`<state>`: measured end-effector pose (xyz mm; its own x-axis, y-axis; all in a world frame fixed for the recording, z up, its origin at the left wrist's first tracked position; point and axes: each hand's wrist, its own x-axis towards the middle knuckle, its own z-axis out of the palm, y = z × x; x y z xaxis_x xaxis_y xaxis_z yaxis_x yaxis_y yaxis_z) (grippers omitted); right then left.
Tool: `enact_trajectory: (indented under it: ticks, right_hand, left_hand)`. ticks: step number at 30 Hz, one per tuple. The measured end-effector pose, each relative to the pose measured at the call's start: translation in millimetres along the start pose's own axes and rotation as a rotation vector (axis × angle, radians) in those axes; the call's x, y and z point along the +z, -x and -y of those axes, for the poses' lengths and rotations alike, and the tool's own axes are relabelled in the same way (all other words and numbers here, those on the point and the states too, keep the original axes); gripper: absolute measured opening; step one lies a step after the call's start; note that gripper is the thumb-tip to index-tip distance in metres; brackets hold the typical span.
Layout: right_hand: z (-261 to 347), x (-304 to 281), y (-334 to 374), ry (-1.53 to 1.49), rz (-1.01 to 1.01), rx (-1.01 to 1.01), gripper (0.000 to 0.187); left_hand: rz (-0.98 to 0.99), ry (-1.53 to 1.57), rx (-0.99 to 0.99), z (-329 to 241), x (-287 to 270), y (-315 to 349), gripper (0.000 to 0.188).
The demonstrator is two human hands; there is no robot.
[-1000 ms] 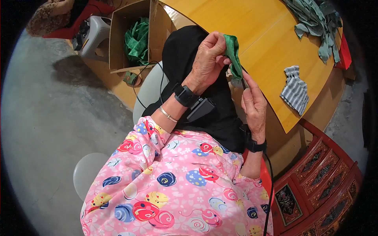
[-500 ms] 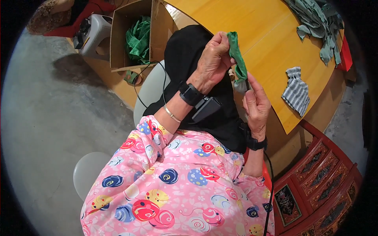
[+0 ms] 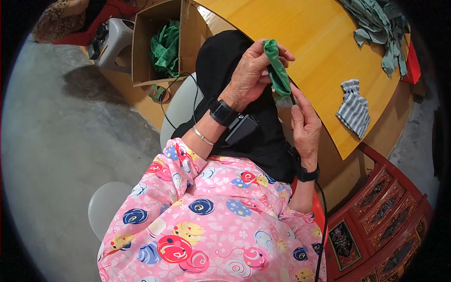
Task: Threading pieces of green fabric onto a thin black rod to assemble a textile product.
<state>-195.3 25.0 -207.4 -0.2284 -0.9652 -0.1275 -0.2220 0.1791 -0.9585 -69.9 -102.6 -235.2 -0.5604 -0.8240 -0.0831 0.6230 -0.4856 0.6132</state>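
Observation:
My left hand [image 3: 251, 75] grips the top of a small green cloth piece [image 3: 277, 73], held upright over my lap at the edge of the yellow wooden table [image 3: 300, 33]. My right hand [image 3: 303, 120] pinches the lower end of the same green piece; a thin dark tool seems to sit between its fingers, but it is too small to tell. Black fabric [image 3: 225, 61] lies across my lap under both hands. Both wrists wear dark bands.
A striped grey cloth piece [image 3: 353, 109] lies on the table near its right edge. A heap of grey-green cloth [image 3: 378, 23] sits at the far right. An open cardboard box [image 3: 157, 42] with green fabric stands left. A red carved cabinet [image 3: 385, 216] is lower right.
My left hand turned the green piece more upright and shifted it slightly. My right hand rose from beside the piece to pinch its lower end.

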Motion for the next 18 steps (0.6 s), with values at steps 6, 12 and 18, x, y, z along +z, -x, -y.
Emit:
enact_trajectory:
  ticks: [6,12,18]
  right_hand:
    - [-8.9,-1.3,0.9,-0.050,-0.064,-0.045,0.031]
    - [-7.2,-1.1,0.0,0.021,-0.061,-0.052,0.031]
    - [-4.1,2.2,0.3,0.017,-0.087,-0.004,0.031]
  left_hand:
    - [0.124,0.118,-0.091,-2.0,-4.4,0.1,0.026]
    - [-0.044,0.201,-0.029,2.4,3.1,1.3,0.029]
    - [-0.041,0.129,-0.038,3.9,4.6,-0.9,0.027]
